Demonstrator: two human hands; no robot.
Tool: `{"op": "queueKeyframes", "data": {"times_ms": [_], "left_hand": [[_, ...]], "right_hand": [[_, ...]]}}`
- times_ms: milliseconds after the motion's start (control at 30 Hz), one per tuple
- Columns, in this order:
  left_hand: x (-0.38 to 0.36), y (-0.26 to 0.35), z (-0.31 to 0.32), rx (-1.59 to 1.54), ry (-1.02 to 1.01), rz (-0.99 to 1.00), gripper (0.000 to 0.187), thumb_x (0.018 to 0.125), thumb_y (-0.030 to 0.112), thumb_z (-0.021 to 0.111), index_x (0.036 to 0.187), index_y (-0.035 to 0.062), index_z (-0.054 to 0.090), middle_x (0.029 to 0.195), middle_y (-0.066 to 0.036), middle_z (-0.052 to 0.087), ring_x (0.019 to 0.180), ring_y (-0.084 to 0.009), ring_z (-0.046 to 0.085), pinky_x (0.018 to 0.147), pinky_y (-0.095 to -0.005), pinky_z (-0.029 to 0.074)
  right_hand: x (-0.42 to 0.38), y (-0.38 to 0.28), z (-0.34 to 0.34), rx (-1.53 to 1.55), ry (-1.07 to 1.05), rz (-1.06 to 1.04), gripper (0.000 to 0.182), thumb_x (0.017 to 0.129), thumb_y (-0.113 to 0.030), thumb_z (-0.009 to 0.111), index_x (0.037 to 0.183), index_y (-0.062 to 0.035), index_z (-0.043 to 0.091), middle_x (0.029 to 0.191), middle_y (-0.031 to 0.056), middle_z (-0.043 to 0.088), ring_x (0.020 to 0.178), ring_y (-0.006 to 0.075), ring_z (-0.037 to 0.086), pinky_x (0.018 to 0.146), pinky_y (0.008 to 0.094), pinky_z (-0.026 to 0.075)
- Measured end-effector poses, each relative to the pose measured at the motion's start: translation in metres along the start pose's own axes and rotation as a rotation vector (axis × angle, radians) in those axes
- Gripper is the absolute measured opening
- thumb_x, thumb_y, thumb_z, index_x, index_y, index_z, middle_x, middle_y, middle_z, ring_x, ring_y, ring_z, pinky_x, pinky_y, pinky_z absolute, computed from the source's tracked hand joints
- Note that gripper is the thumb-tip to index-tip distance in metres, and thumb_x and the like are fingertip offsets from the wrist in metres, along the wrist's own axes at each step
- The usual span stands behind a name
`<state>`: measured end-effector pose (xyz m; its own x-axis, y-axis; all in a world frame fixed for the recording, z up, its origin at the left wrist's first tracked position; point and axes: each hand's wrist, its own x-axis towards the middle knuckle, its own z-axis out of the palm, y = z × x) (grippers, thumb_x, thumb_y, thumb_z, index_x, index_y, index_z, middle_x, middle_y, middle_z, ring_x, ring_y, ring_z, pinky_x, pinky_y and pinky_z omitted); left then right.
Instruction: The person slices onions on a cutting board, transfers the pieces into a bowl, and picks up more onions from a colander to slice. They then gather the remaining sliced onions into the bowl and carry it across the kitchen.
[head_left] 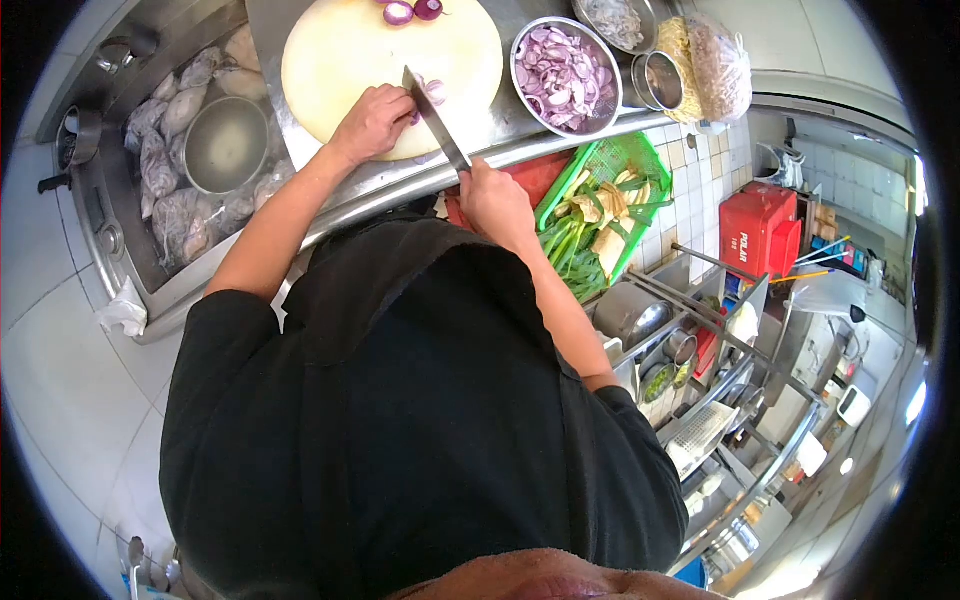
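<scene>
A round pale cutting board lies on the steel counter. On it my left hand presses a piece of purple onion, mostly hidden under its curled fingertips. My right hand is wrapped round the handle of a knife, whose blade lies just right of my left fingers. Cut onion slices lie beyond the blade. Whole or halved purple onions sit at the board's far edge. To the right, a steel bowl holds many chopped onion pieces.
At left, a sink holds bagged items and a round metal bowl. Further bowls and bagged food stand at the counter's right. Below it are a green basket of vegetables, a red cooler and metal racks.
</scene>
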<state>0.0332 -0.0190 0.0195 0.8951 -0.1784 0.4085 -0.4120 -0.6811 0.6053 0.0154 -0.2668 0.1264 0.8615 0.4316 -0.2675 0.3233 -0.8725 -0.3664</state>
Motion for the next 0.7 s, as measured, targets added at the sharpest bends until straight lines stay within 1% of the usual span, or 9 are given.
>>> {"op": "queueKeyframes", "data": {"times_ms": [67, 100, 167, 267, 400, 467, 567, 700], "left_hand": [[-0.003, -0.002, 0.003, -0.019, -0.016, -0.012, 0.013, 0.083, 0.002, 0.07, 0.095, 0.0031, 0.067, 0.1, -0.011, 0.066, 0.096, -0.0296, 0.063, 0.084, -0.0411, 0.048], [-0.002, -0.004, 0.002, -0.024, -0.017, -0.02, 0.013, 0.083, 0.002, 0.07, 0.095, 0.0029, 0.067, 0.1, -0.011, 0.066, 0.096, -0.0297, 0.063, 0.084, -0.0412, 0.048], [-0.005, -0.003, 0.004, -0.036, 0.023, -0.028, 0.014, 0.083, 0.002, 0.071, 0.097, 0.0027, 0.067, 0.101, -0.011, 0.067, 0.097, -0.03, 0.063, 0.085, -0.0408, 0.048], [-0.006, -0.005, 0.005, -0.042, 0.049, -0.021, 0.014, 0.084, 0.003, 0.071, 0.098, 0.0027, 0.068, 0.102, -0.011, 0.067, 0.099, -0.0301, 0.064, 0.087, -0.0401, 0.048], [-0.009, -0.004, 0.009, -0.056, 0.118, -0.039, 0.013, 0.085, 0.003, 0.072, 0.098, 0.0032, 0.068, 0.104, -0.011, 0.068, 0.1, -0.0296, 0.064, 0.088, -0.0394, 0.048], [-0.009, -0.006, 0.007, -0.049, 0.097, -0.046, 0.014, 0.085, 0.003, 0.072, 0.098, 0.0031, 0.069, 0.104, -0.011, 0.068, 0.1, -0.0295, 0.065, 0.089, -0.0393, 0.048], [-0.011, -0.005, 0.011, -0.06, 0.082, -0.052, 0.014, 0.085, 0.003, 0.072, 0.098, 0.003, 0.069, 0.104, -0.011, 0.069, 0.1, -0.0298, 0.065, 0.09, -0.0393, 0.049], [-0.013, -0.007, 0.014, -0.045, 0.152, -0.058, 0.014, 0.085, 0.003, 0.073, 0.098, 0.0029, 0.07, 0.104, -0.011, 0.069, 0.1, -0.0307, 0.066, 0.091, -0.0399, 0.05]], "right_hand": [[0.006, 0.005, 0.013, -0.02, -0.025, 0.005, 0.027, 0.101, -0.026, 0.057, 0.099, 0.0001, 0.065, 0.082, 0.0303, 0.071, 0.082, 0.0488, 0.071, 0.077, 0.0585, 0.056], [0.006, 0.004, 0.007, -0.02, -0.014, 0.001, 0.026, 0.101, -0.025, 0.057, 0.098, -0.0002, 0.065, 0.082, 0.03, 0.071, 0.081, 0.0487, 0.071, 0.077, 0.0583, 0.056], [0.002, -0.003, -0.004, -0.011, -0.002, -0.003, 0.025, 0.1, -0.024, 0.057, 0.098, -0.001, 0.064, 0.082, 0.0296, 0.07, 0.081, 0.0485, 0.071, 0.075, 0.0578, 0.056], [0.005, 0.005, 0.015, 0.011, -0.004, 0.001, 0.024, 0.1, -0.024, 0.057, 0.096, -0.0014, 0.064, 0.081, 0.0292, 0.07, 0.08, 0.0483, 0.071, 0.074, 0.0574, 0.057], [0.006, -0.005, 0.003, -0.003, -0.01, -0.009, 0.025, 0.1, -0.024, 0.058, 0.094, -0.0008, 0.064, 0.08, 0.029, 0.07, 0.079, 0.0481, 0.071, 0.074, 0.0581, 0.057], [0.003, -0.007, 0.001, 0.015, 0.014, 0.005, 0.026, 0.1, -0.024, 0.058, 0.093, -0.0003, 0.064, 0.08, 0.0289, 0.07, 0.079, 0.0479, 0.071, 0.074, 0.0582, 0.057], [0.01, -0.001, 0.012, -0.03, -0.022, -0.008, 0.026, 0.1, -0.024, 0.058, 0.094, 0.0005, 0.064, 0.08, 0.029, 0.07, 0.079, 0.0479, 0.071, 0.074, 0.0582, 0.057], [0.003, -0.01, -0.007, 0.019, -0.01, -0.008, 0.028, 0.101, -0.025, 0.058, 0.094, 0.0011, 0.064, 0.08, 0.0302, 0.07, 0.08, 0.0487, 0.07, 0.075, 0.0585, 0.056]]}}
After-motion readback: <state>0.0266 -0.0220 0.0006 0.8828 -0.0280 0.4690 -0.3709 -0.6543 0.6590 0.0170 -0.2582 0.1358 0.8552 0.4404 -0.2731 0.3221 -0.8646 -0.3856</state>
